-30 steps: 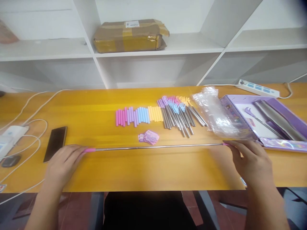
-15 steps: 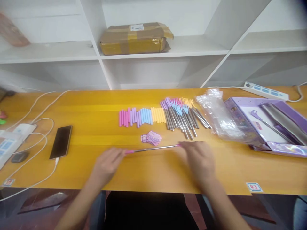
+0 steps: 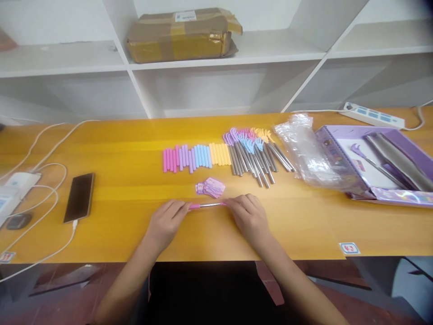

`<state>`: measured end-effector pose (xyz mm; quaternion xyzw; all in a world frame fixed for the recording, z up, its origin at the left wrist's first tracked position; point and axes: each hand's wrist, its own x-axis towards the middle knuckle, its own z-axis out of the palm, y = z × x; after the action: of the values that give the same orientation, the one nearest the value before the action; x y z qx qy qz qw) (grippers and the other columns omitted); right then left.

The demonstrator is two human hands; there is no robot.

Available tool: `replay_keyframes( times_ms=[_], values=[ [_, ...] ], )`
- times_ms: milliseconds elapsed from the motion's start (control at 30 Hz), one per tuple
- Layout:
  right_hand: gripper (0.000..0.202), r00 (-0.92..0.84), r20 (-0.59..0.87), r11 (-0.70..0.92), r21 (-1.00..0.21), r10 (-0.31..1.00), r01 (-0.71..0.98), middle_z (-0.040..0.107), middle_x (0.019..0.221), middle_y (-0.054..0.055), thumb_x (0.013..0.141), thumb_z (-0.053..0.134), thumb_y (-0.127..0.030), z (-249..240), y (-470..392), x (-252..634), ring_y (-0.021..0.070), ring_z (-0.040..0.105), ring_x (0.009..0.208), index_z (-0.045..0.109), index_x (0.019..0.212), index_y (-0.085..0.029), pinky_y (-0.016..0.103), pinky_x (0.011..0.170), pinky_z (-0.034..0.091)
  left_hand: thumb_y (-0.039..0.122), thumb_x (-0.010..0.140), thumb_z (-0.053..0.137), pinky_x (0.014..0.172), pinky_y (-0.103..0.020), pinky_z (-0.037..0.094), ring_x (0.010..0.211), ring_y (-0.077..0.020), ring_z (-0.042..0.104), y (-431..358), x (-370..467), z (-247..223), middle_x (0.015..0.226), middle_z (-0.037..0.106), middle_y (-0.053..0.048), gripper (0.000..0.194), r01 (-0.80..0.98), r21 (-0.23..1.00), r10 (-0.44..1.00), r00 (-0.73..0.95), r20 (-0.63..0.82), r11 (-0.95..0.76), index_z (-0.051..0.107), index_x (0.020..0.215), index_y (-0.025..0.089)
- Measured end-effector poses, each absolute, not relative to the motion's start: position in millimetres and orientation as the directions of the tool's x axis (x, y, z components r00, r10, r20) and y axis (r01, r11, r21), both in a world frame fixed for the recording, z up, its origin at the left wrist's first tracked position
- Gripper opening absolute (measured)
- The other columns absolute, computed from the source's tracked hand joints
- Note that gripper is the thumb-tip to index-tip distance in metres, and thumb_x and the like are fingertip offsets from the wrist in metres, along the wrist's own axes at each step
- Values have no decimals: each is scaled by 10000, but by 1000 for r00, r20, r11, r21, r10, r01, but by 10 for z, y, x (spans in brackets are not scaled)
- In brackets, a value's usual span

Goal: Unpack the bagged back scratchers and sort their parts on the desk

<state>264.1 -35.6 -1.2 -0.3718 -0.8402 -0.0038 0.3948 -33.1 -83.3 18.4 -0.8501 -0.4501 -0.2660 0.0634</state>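
Between my two hands lies a telescopic back scratcher (image 3: 210,205), a steel rod with pink at both ends. My left hand (image 3: 169,220) is closed on its pink grip; my right hand (image 3: 247,215) pinches the other pink end, whose head is hidden by the fingers. Just beyond the rod lies a small pile of pink printed cards (image 3: 213,187). Farther back is a row of pink, purple, blue and yellow tubes (image 3: 187,157). Beside them, several back scratchers (image 3: 253,155) with coloured claw heads and bare steel rods lie heaped.
Clear plastic bags (image 3: 304,153) lie right of the heap, against a purple box (image 3: 363,194) holding a purple-headed scratcher. At left are a phone (image 3: 79,197) on a cable and a power strip (image 3: 15,192). Another power strip (image 3: 374,116) stands back right. A taped carton (image 3: 179,38) sits on the shelf.
My hands have come closer together, the right one moving left, and the rod between them has become much shorter. The camera view has shifted slightly.
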Motion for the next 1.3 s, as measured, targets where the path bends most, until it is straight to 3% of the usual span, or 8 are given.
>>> replay_keyframes(
  times_ms=[233,367,567,667,933,1300],
  values=[
    [209,-432,633,716,-295,642,633,735,917,48,1039,681,-85,-71,-380,2574,205,566,821,752,1173,-229,371,731,417,132,1096,590,827,-360,575,939,-222,725,-793,-453,227,1052,769,-80,238,811,167,793,467,392,-561,698,1303,186],
    [147,-427,632,714,-304,647,631,723,882,41,1048,694,-120,-62,-374,2523,195,549,803,762,1122,-227,363,740,408,165,1106,593,819,-352,562,923,-213,722,-770,-518,221,1059,769,-70,217,816,199,805,439,398,-543,712,1282,205],
    [269,-410,658,734,-337,631,590,741,923,47,976,747,-39,-38,-347,2571,206,581,830,756,1167,-229,353,754,422,195,1114,603,844,-357,574,936,-205,729,-781,-482,207,1075,777,-68,211,791,255,805,438,400,-557,704,1298,217],
    [280,-417,652,740,-354,633,571,761,946,44,1001,717,-45,-39,-350,2599,204,590,843,760,1192,-244,360,765,442,176,1105,617,859,-357,580,944,-200,731,-791,-479,213,1088,782,-67,223,776,279,799,432,418,-566,698,1308,224],
    [255,-417,647,740,-367,639,564,775,940,46,1030,698,-75,-49,-361,2605,203,596,831,770,1203,-249,374,738,441,180,1108,607,826,-353,575,926,-205,730,-798,-480,227,1059,778,-68,205,772,273,798,451,400,-574,700,1286,222],
    [301,-408,679,758,-351,610,550,771,936,49,1006,661,20,-43,-371,2590,203,569,822,729,1182,-214,358,722,428,107,1103,575,804,-347,543,893,-199,687,-835,-439,213,996,749,-67,221,791,162,774,497,392,-590,680,1284,174]
  ],
)
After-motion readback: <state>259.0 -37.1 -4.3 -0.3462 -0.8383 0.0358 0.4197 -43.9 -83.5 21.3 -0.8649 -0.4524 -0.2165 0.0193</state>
